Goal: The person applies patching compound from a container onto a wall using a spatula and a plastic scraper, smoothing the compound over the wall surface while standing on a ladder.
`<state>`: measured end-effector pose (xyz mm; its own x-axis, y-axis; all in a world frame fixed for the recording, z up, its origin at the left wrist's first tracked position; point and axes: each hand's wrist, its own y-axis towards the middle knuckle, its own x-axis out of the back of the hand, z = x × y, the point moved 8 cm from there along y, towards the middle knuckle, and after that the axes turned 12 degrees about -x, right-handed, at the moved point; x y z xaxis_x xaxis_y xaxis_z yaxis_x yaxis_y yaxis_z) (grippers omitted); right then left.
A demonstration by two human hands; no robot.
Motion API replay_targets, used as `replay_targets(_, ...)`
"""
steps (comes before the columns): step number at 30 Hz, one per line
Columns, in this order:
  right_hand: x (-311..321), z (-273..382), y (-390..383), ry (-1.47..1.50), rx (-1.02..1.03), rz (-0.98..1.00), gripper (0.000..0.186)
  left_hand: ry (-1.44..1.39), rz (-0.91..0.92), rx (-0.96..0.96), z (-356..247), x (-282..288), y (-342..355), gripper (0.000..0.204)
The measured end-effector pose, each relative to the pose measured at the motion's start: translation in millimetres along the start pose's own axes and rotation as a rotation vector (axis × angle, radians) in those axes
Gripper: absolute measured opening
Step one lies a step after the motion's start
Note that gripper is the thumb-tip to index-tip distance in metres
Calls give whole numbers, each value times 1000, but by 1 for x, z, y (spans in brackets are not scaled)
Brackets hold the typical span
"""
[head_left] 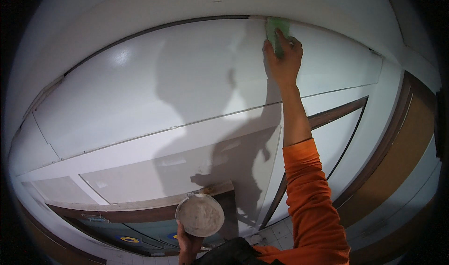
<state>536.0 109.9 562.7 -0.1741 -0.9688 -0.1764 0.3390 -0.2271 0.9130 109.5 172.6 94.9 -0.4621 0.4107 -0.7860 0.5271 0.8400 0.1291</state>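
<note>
My right hand [286,63] is raised high and closed around a flat green putty spreader [272,27]. Its far edge meets the seam [177,22] where the white wall panel [201,73] joins the surface above. The index finger lies along the spreader's face. Low in front of me, my left hand [188,244] grips a round pale tub [201,214] from its side and underneath. Greyish-white paste, smeared unevenly, covers what shows of the tub's inside. A small yellowish thing [205,190], too unclear to name, shows by the tub's far rim.
Left of the spreader the seam is dark; just beside it a pale stretch shows. A thinner joint [177,126] crosses the wall lower down. Brown-framed openings [334,114] stand at right, and a glazed window or door [149,237] lies below left. My shadow falls across the wall.
</note>
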Motion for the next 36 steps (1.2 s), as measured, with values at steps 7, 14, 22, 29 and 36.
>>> replay_targets(7, -7, 7, -2, -94, 9, 55, 56, 15, -17, 14, 6, 10, 5, 84)
replay_targets(14, 5, 21, 19, -252, 39, 239, 55, 22, -16, 27, 11, -4, 11, 79)
replay_targets(22, 35, 31, 11, -161, -6, 341, 53, 1, 6, 68, 16, 6, 13, 85)
replay_targets(29, 29, -3, 30, -195, 40, 176, 55, 23, 59, 57, 14, -12, 11, 85)
replay_targets(36, 23, -12, 31, -193, 66, 148, 55, 57, 31, 22, 5, -14, 6, 84)
